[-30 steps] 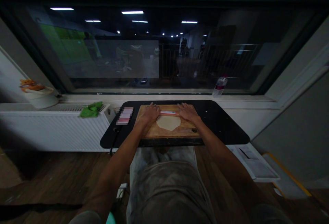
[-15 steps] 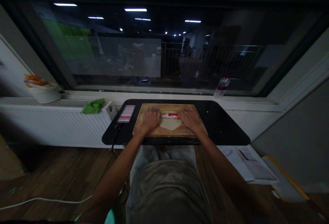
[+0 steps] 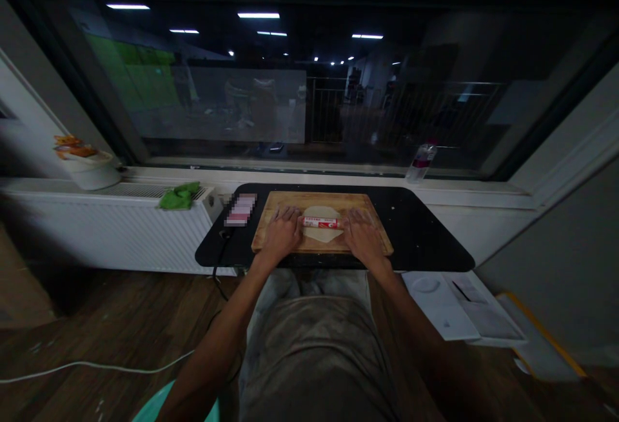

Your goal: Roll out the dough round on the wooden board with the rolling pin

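Observation:
A rolling pin [image 3: 320,222] with a red and white label lies across a flat, pale sheet of dough [image 3: 323,235]. Dough shows both beyond the pin and on my side of it. My left hand [image 3: 287,227] is closed over the pin's left end, and my right hand [image 3: 358,229] over its right end. Both palms face down, and the ends of the pin are hidden beneath them. Under the dough is a wooden cutting board [image 3: 280,200], set on a black tabletop [image 3: 420,235].
A phone-like item [image 3: 241,210], pixelated, lies left of the board near a dark cable. A green cloth [image 3: 179,196] and a white tub [image 3: 91,171] rest on the radiator. A clear bottle [image 3: 422,160] stands on the windowsill. White trays [image 3: 442,309] sit low at the right.
The rolling pin has come toward me over the dough, with both hands on it. Its label has turned, and more dough shows on the far side. The view has shifted slightly.

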{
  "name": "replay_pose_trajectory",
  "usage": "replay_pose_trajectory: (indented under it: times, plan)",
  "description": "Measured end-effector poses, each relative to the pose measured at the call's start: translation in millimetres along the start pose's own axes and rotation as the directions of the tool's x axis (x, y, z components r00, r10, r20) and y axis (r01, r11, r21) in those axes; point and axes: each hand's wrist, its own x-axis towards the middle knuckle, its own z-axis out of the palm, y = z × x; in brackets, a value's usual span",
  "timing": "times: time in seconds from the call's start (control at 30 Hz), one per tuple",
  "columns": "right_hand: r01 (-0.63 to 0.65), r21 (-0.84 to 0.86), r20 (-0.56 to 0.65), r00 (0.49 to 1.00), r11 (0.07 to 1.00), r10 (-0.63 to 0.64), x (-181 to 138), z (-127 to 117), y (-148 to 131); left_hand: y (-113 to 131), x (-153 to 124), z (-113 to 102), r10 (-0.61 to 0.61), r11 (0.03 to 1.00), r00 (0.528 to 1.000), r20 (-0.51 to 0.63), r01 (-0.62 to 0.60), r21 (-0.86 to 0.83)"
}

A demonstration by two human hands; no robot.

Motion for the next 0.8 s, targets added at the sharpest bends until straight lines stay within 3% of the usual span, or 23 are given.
replay_pose_trajectory:
  times: [0.5,0.63,0.8]
  plan:
    - [0.050,0.109,-0.098,0.994,0.993,-0.040,-47.6,-0.2,-4.1,12.9,-35.6,-18.6,0.010,1.000,1.000,0.003,-0.010,0.016]
    - [0.060,0.147,-0.103,0.994,0.987,-0.045,-37.8,2.3,1.1,9.6,-29.1,-15.2,0.042,0.997,0.999,0.002,-0.042,0.064]
    - [0.073,0.125,-0.018,0.997,0.989,-0.072,-2.2,1.7,6.3,3.1,-0.5,-7.1,0.048,0.989,0.998,0.044,-0.053,0.138]
